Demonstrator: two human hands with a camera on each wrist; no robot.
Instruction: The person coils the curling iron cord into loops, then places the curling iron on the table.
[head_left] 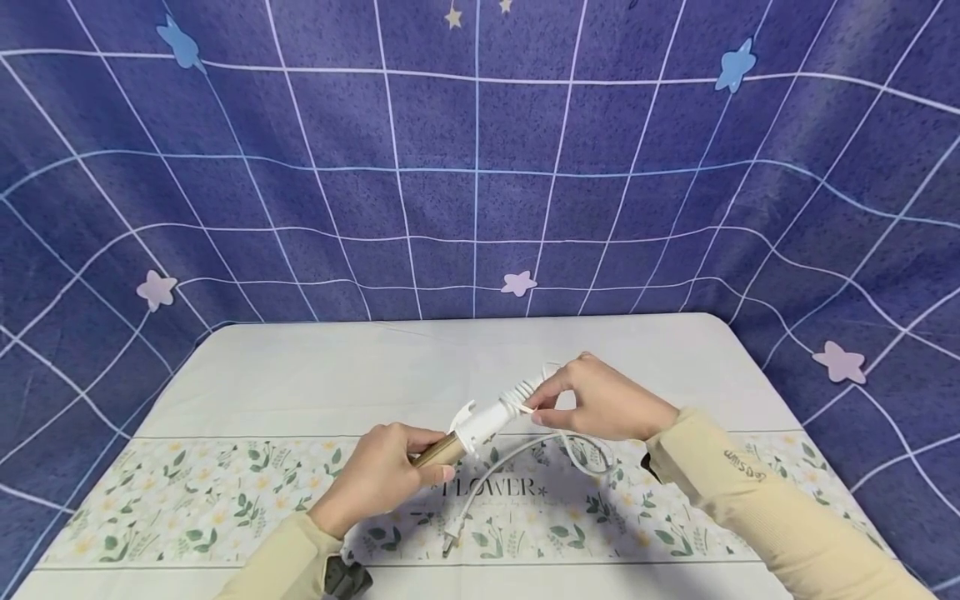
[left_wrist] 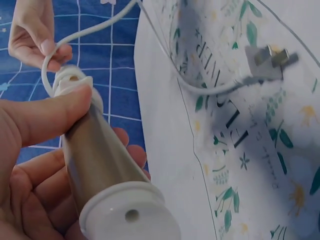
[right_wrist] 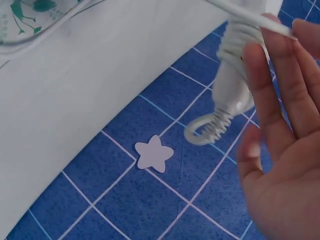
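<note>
A curling iron with a white handle (head_left: 483, 423) and a gold barrel (left_wrist: 102, 155) is held tilted above the table. My left hand (head_left: 386, 475) grips the barrel, its thumb near the white clamp lever (left_wrist: 75, 85). The white end cap (left_wrist: 135, 215) faces the left wrist camera. Several turns of white cord (right_wrist: 235, 42) are wound around the handle. My right hand (head_left: 600, 400) pinches the cord (right_wrist: 250, 17) beside these turns. The loose length loops down to a two-pin plug (head_left: 452, 537) in front of the handle.
The table (head_left: 337, 367) has a white cover with a floral band (head_left: 247, 492) reading FLOWER. A blue grid-patterned curtain (head_left: 480, 200) with stars stands behind the table and along both sides. A dark wrist strap (head_left: 347, 577) shows at the left sleeve.
</note>
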